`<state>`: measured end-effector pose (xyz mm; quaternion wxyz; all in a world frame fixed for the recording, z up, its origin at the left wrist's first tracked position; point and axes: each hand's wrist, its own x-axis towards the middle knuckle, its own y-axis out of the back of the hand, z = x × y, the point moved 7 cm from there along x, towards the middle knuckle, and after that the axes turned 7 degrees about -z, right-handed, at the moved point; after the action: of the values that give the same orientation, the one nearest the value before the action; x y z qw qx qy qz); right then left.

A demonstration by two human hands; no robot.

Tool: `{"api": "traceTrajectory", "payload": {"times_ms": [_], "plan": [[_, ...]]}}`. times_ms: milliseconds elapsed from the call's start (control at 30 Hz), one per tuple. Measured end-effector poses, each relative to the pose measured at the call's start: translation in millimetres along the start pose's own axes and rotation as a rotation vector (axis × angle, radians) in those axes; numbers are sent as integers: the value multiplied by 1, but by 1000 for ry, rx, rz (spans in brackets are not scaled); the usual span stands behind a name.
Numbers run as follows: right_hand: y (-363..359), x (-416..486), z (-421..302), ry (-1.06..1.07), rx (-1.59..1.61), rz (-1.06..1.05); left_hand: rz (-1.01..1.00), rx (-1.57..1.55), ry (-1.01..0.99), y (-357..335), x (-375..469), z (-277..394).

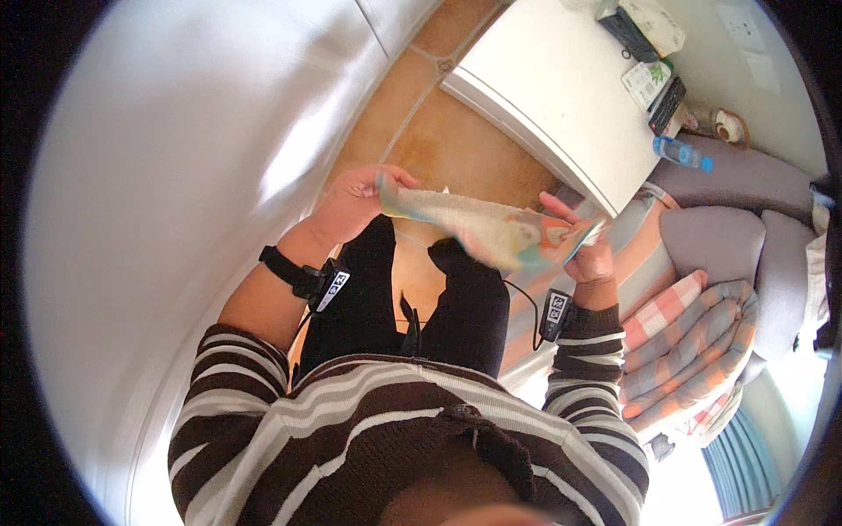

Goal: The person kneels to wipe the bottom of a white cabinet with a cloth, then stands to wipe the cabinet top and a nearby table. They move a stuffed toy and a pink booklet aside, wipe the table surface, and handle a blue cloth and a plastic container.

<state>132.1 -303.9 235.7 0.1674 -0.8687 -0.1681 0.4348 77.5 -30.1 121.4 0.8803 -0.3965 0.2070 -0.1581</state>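
Observation:
A thin patterned cloth [487, 227], cream with orange, teal and yellow parts, hangs stretched between my two hands above my knees. My left hand [358, 197] pinches its corner at the left. At the other end my right hand [582, 246] holds the opposite edge, with one finger raised and the cloth partly hiding the palm. The cloth is blurred, so its exact pattern cannot be told. Each wrist bears a small strapped device.
A white table [539, 98] stands ahead on the right, bearing a remote control [668, 105], a tissue pack [648, 26] and a plastic bottle [683, 154] at its edge. A sofa with a grey cushion [714, 243] and a rolled checked quilt [704, 348] is at right. A white surface [164, 164] lies left.

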Motion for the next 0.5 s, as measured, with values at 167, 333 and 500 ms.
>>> {"api": "traceTrajectory", "payload": {"times_ms": [167,333,500], "plan": [[-8,-17,-18,113,-129,-160,92,284,-117,-16,1,-2],[-49,-25,-28,164,-497,-414,308,575,-191,-6,-16,-26],[-96,-44,6,-23,-877,-352,360,925,-173,5,-45,-28]]}}
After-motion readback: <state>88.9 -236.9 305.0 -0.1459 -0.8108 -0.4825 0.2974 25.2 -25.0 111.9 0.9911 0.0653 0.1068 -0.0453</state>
